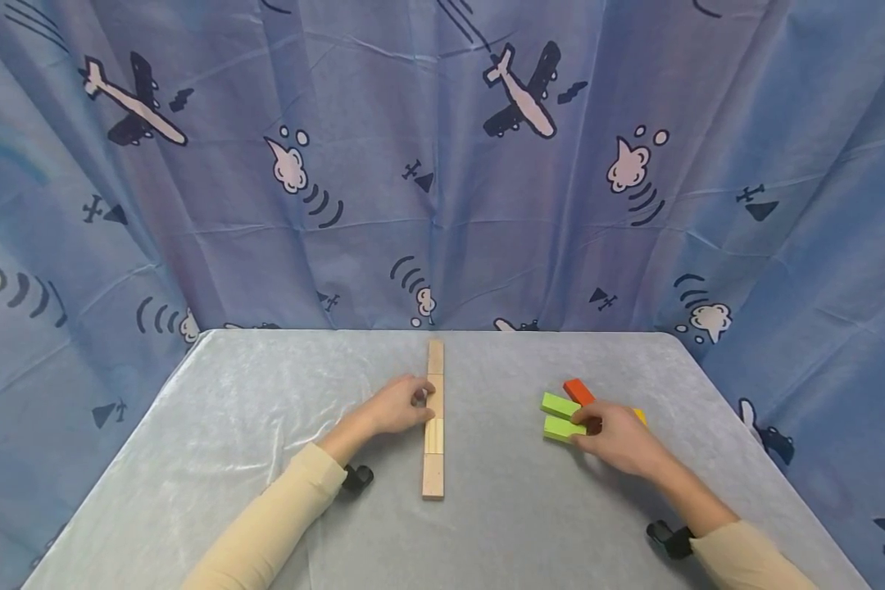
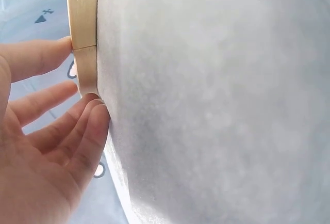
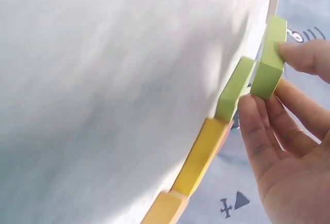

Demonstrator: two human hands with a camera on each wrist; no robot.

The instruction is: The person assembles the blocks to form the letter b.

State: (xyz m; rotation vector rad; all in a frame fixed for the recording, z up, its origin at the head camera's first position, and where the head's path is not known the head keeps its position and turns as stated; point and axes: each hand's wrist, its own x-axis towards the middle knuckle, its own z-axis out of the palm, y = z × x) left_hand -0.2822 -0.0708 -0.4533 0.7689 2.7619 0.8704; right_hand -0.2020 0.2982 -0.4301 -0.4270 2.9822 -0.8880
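A straight row of plain wooden blocks (image 1: 433,438) lies on the table, end to end, pointing away from me. My left hand (image 1: 397,406) reaches in from the left, its thumb and fingertips touching the side of the row; the left wrist view shows the thumb at a joint between wooden blocks (image 2: 83,12). Over to the right, my right hand (image 1: 618,438) pinches a light green block (image 3: 270,56) between thumb and fingers. A second green block (image 1: 560,406) lies just behind it. A red block (image 1: 578,391) is farther back, partly covered by the hand.
Mostly hidden behind the right hand, a yellow block (image 1: 640,415) shows more fully in the right wrist view, beside an orange-yellow block (image 3: 165,208). A pale cloth covers the table (image 1: 302,369). A blue patterned curtain (image 1: 383,164) hangs behind the table.
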